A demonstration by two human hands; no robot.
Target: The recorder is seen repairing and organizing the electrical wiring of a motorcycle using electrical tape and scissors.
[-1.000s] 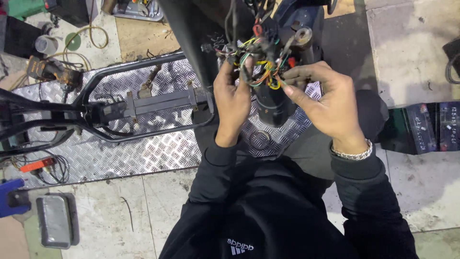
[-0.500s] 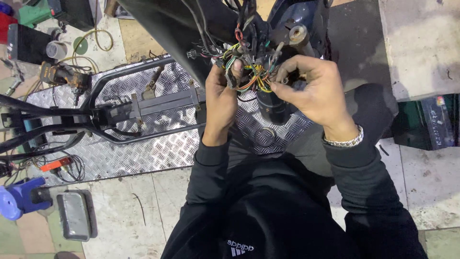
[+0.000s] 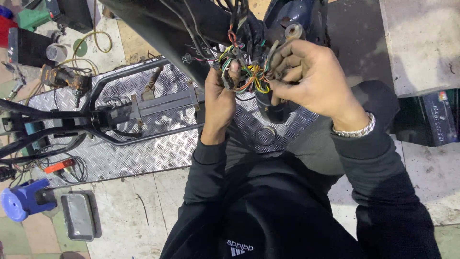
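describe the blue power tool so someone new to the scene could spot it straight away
Start at the diamond-plate metal sheet under the black tube frame. Go past its lower left corner to the floor at the picture's left edge: the blue power tool lies there, beside a grey rectangular tray, the only bright blue item.

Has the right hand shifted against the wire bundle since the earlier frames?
No. The right hand still pinches the coloured wire bundle from the right, opposite the left hand. Only the camera drifted; the hand's place against the dark frame tube looks unchanged.

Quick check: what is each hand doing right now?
Left hand: closed on the coloured wire bundle.
Right hand: fingers pinching the same wire bundle.
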